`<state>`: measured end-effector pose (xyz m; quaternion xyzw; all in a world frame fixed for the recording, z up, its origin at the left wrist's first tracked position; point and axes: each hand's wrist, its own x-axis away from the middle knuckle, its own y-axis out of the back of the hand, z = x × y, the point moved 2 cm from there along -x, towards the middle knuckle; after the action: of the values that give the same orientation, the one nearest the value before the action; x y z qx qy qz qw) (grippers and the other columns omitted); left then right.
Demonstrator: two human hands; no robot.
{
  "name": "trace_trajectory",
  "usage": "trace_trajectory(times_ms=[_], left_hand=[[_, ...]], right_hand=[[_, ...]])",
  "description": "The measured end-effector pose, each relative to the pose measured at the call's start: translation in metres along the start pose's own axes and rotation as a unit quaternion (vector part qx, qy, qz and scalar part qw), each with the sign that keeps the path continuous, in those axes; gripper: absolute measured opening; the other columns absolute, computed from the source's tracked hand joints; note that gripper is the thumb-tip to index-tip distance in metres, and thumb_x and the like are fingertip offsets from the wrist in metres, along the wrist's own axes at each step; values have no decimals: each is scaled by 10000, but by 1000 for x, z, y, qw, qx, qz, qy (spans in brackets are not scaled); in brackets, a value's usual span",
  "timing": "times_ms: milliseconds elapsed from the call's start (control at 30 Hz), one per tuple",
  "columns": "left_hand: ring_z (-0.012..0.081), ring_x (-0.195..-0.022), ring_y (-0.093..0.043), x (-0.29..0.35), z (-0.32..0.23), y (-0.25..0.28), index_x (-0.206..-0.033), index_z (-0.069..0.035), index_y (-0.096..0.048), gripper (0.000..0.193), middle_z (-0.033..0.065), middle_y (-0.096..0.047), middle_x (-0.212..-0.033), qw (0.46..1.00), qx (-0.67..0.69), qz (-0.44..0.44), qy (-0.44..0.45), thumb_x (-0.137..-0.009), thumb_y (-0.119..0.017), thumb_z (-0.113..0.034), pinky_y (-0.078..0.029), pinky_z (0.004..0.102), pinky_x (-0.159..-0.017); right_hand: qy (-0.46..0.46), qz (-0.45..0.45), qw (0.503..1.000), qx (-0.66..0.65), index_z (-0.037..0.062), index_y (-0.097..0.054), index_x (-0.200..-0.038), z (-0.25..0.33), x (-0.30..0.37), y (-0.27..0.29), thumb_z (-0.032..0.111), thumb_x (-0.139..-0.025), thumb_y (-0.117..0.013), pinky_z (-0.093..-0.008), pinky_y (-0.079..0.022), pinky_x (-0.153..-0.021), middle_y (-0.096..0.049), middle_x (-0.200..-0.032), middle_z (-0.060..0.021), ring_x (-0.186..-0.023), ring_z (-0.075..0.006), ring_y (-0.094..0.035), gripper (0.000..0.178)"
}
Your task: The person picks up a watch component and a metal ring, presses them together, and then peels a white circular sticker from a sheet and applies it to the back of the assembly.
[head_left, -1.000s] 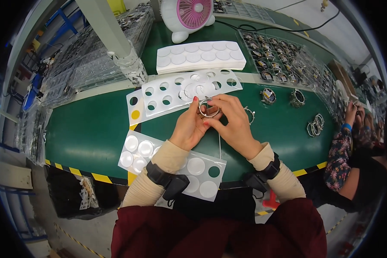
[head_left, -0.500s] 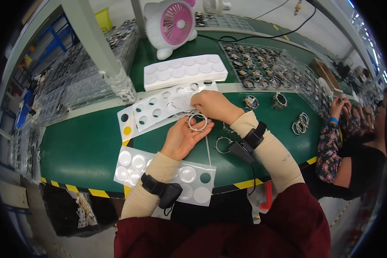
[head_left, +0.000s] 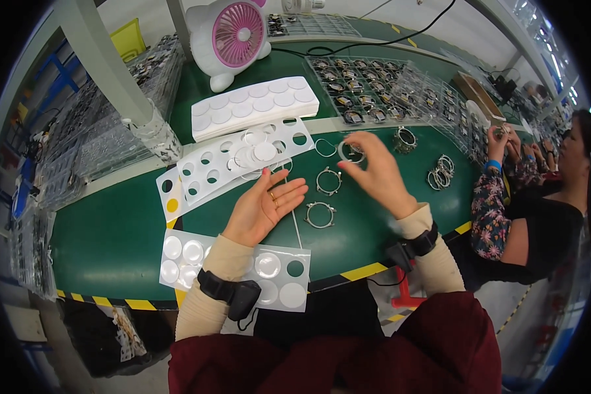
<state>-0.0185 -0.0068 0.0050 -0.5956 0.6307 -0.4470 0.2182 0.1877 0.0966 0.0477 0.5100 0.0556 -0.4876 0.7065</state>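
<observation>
My left hand (head_left: 266, 207) is palm up with its fingers spread and nothing in it, just in front of the perforated white sticker sheet (head_left: 198, 156). My right hand (head_left: 379, 172), farther right, pinches a pale ring (head_left: 341, 152) between thumb and fingertips. Behind that ring, a round part on the table is partly covered. Loose round white discs (head_left: 264, 152) lie on the perforated sheet. Between my hands are two metal watch-case rings with lugs, one farther off (head_left: 319, 180) and one nearer (head_left: 310, 215). A thin ring (head_left: 317, 146) lies beyond them.
A sheet of round stickers (head_left: 293, 296) lies under my left forearm. A white sticker stack (head_left: 197, 133), a pink-and-white fan (head_left: 205, 41) and trays of watch parts (head_left: 376, 92) stand behind. More case rings (head_left: 433, 177) lie right, near a co-worker's floral sleeve (head_left: 489, 207).
The ring that lay in my left hand has left it, and that palm has opened. My right hand has moved right from the sticker sheet and now pinches a ring. The view has shifted.
</observation>
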Motion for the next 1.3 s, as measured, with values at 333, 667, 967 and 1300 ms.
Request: trace_trajectory(times_ms=[333,667,967,1300], left_hand=[[338,-1086,-530,-5,-3,11,-1116,20,-450,367,236,-534,-1107,997,4,-38,-61,-956,-416,-308,-438,401,-962],[179,-743,-576,68,-42,-33,-1047,-28,-514,238,84,-576,-865,937,-339,-14,-87,-931,-485,-234,-496,295,-669],[182,-637,-542,127,13,6,-915,-29,-573,199,73,-540,-765,492,-844,-156,-146,-750,-677,-70,-448,281,-577],[266,-666,-541,119,15,15,-862,18,-564,230,137,-525,-811,620,-748,-174,-159,-685,-701,-29,-458,332,-615]], right_hand=[[-4,-5,990,142,25,-580,-995,0,40,7,132,-737,-689,-340,-453,-819,-559,-1066,-114,-973,-280,-541,300],[8,171,974,148,28,-618,-872,12,27,-24,113,-731,-657,-346,-461,-720,-558,-912,-92,-850,-274,-538,169],[64,55,994,67,30,-606,-838,45,23,-32,150,-728,-666,-329,-465,-703,-551,-909,-88,-817,-269,-531,174],[-72,517,852,-37,0,-505,-1057,120,28,-65,102,-728,-648,-377,-462,-740,-567,-1041,-157,-953,-275,-552,373]])
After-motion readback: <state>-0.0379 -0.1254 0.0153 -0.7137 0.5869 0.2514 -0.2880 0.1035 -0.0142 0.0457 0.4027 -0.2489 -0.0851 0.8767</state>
